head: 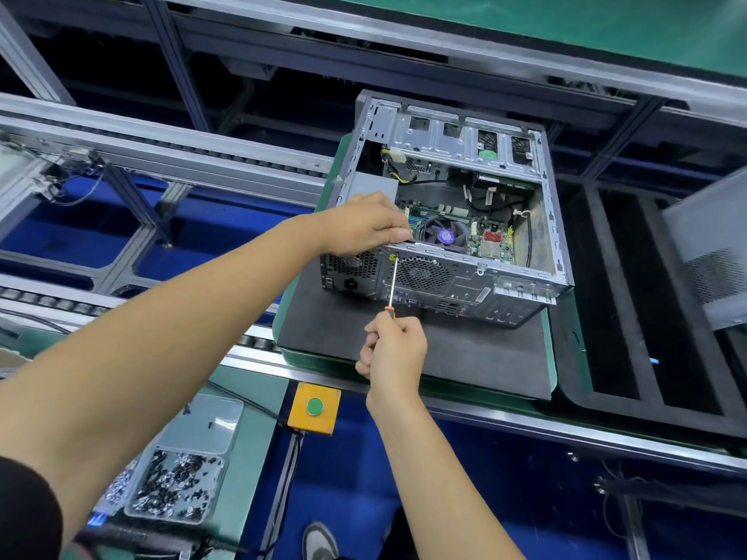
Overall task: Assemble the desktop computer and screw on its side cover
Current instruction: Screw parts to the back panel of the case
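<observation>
The desktop computer case (444,220) lies on its side, open face up, on a black foam mat (424,357) that sits on a green pallet (551,357) on the conveyor line. Its rear panel faces the person, along the near edge of the mat. The side cover (711,252) is not yet on; a grey perforated panel that looks like it leans at the far right, well apart from the case.

The right hand (394,353) has its fingers curled tight round the orange-and-black handle of a screwdriver (392,286). The shaft's long axis runs up and away from that hand, nearly vertical in the head view, and the tip meets the top edge of the rear panel just left of the round fan grille (422,272), presumably on 1 screw there, though the screw itself is too small to make out.

The left hand (364,224) rests over the near-left corner of the case, fingers bent over the rim just above the tip; whether it pinches something cannot be told. It is the nearer hand to the screw point and seems to steady the case.

The next turn depends on keeping the shaft in line with the screw hole, pushing straight along that axis toward the panel.

A clear tray of screws (178,487) sits at the near-left, beside a yellow box with a green button (314,407).
</observation>
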Action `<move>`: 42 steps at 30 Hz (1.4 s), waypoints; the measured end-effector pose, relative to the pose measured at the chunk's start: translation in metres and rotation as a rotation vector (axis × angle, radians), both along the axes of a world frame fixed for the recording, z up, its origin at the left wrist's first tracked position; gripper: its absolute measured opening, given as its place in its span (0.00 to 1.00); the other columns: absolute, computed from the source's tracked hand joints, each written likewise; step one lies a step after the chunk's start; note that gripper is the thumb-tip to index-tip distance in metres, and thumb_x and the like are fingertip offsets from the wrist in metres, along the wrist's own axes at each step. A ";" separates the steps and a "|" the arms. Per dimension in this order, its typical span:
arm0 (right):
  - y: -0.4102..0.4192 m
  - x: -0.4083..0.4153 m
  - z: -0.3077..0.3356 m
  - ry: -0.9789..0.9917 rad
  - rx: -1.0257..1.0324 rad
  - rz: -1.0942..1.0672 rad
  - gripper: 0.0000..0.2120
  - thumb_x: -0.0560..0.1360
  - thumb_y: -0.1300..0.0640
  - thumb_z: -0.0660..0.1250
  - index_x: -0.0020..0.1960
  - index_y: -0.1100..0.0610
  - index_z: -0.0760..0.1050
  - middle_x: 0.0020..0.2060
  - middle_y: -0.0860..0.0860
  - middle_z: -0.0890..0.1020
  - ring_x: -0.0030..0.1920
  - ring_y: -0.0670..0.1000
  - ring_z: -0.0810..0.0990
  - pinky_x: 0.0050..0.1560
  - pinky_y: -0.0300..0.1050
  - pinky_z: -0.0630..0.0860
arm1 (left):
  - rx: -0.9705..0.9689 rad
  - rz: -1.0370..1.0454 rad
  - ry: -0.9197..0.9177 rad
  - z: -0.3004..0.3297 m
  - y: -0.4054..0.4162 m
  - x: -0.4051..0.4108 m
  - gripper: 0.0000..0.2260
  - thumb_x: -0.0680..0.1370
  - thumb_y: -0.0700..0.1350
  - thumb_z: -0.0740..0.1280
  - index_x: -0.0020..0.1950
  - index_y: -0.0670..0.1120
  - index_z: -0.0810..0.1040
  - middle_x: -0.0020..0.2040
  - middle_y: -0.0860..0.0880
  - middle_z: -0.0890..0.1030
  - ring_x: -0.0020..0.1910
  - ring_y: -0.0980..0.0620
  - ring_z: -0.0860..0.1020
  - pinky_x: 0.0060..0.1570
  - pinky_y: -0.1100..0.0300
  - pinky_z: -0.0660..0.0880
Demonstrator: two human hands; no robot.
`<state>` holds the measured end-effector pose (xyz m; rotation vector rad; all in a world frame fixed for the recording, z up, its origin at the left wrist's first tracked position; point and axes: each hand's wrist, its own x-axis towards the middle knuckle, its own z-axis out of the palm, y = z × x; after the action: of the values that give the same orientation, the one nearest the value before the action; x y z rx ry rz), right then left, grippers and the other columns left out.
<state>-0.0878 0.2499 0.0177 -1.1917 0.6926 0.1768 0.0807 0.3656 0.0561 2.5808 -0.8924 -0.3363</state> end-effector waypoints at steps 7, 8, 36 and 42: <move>0.002 -0.003 0.001 -0.023 -0.086 0.002 0.08 0.81 0.60 0.64 0.44 0.62 0.73 0.26 0.50 0.79 0.21 0.48 0.70 0.22 0.38 0.63 | 0.024 0.011 -0.048 -0.004 -0.002 0.003 0.14 0.86 0.53 0.56 0.41 0.55 0.70 0.41 0.58 0.73 0.57 0.55 0.66 0.71 0.50 0.55; 0.002 -0.004 0.001 -0.018 -0.106 -0.001 0.08 0.81 0.60 0.64 0.44 0.62 0.75 0.27 0.51 0.81 0.21 0.48 0.72 0.22 0.38 0.64 | 0.019 0.016 -0.047 -0.004 -0.002 0.003 0.15 0.86 0.53 0.57 0.40 0.56 0.68 0.41 0.57 0.73 0.56 0.54 0.66 0.70 0.50 0.56; 0.008 -0.005 0.011 0.124 -0.023 -0.035 0.06 0.77 0.60 0.62 0.42 0.60 0.74 0.34 0.58 0.86 0.24 0.51 0.78 0.23 0.38 0.65 | -0.056 0.064 -0.089 -0.011 -0.006 0.007 0.14 0.85 0.51 0.59 0.42 0.47 0.74 0.36 0.52 0.74 0.44 0.52 0.71 0.58 0.58 0.57; 0.006 -0.003 0.010 0.164 -0.036 -0.109 0.06 0.75 0.63 0.65 0.39 0.60 0.72 0.28 0.52 0.71 0.21 0.47 0.59 0.22 0.37 0.54 | -0.066 0.055 -0.094 -0.012 -0.005 0.006 0.13 0.85 0.50 0.59 0.42 0.49 0.73 0.37 0.53 0.73 0.47 0.51 0.70 0.60 0.58 0.56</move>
<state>-0.0913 0.2560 0.0274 -1.1792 0.9053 0.1722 0.0871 0.3603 0.0442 2.5723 -0.8480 -0.1680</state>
